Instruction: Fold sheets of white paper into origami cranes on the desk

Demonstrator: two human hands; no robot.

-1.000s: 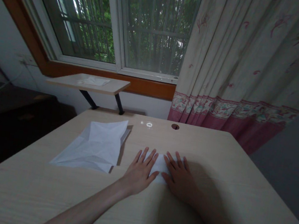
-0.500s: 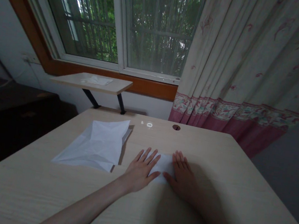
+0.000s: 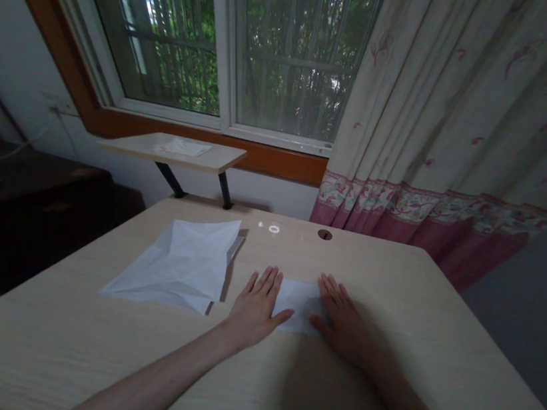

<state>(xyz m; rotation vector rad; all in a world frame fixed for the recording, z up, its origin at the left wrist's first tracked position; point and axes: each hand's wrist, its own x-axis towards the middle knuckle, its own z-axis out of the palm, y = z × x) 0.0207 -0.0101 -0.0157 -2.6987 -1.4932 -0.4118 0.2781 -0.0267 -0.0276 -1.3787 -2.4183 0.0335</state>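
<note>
Between my hands a small white sheet (image 3: 297,305), thin like paper or tissue, lies flat on the pale wooden desk (image 3: 229,387). My left hand (image 3: 255,310) rests palm down over its left edge, fingers stretched out and thumb pointing across the sheet. On its right edge lies my right hand (image 3: 339,318), also flat with fingers extended and thumb inward. Both hands hide the sheet's sides. Left of my left hand is a larger stack of creased white sheets (image 3: 180,260), its corners lifted a little off the desk.
A small raised shelf (image 3: 135,146) on black legs stands at the desk's back left, with a crumpled white piece (image 3: 183,147) on it. Near the back edge is a round cable hole (image 3: 324,234). A window (image 3: 288,52) and floral curtain (image 3: 431,118) are behind the desk.
My hands have moved apart along the small sheet, baring more of its middle. My thumbs are farther from each other. The stack at the left stays in place.
</note>
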